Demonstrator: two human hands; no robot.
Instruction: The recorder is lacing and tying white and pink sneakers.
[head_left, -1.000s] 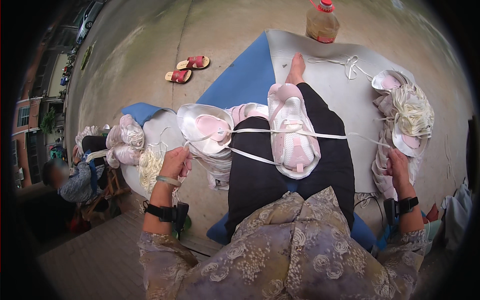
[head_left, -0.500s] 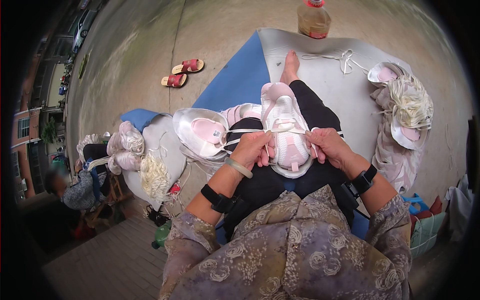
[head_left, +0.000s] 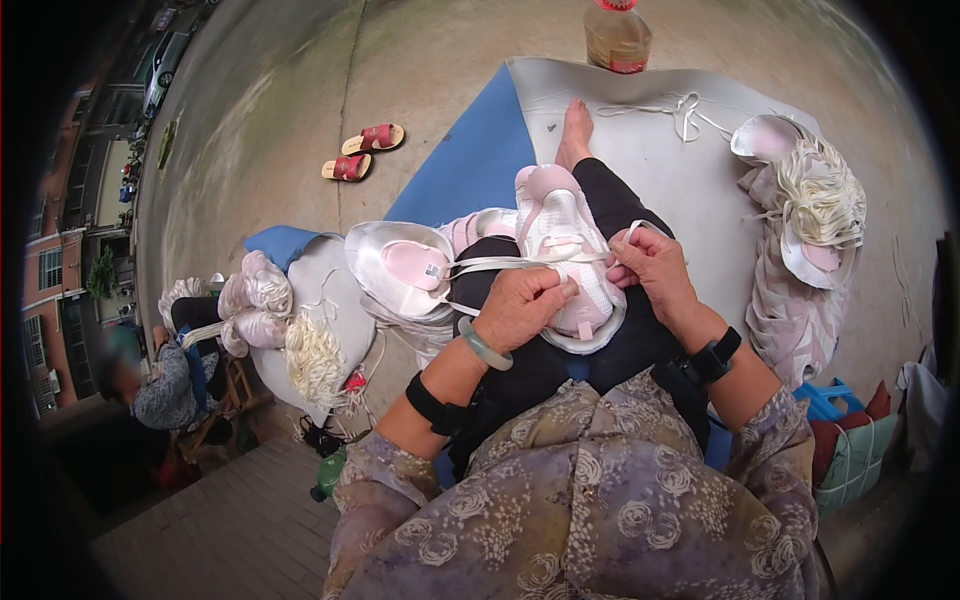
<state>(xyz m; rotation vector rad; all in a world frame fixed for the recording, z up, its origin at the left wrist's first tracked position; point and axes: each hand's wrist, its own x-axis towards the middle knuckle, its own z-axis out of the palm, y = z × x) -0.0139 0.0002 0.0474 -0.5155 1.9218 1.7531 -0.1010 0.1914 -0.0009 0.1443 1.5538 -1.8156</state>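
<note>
A white and pale pink shoe upper, without a visible sole, lies across my lap with its toe towards me. White shoelaces cross its eyelets and run left to another pink-lined upper. At its left eyelet edge, my left hand is closed, thumb and forefinger together; they grip the upper's edge, and the fingers behind are partly hidden. My right hand, on the right side of the upper, pinches a lace that loops up over the fingers.
Stacked uppers with a bundle of cream laces curve along the right. Red slippers and a bottle of brownish liquid stand ahead. At left are more laces and a seated person. A grey-blue mat lies underneath.
Both hands were pulling the lace apart across the upper. My left hand has moved inward over the eyelets; my right hand has risen, and its lace now forms a loop.
</note>
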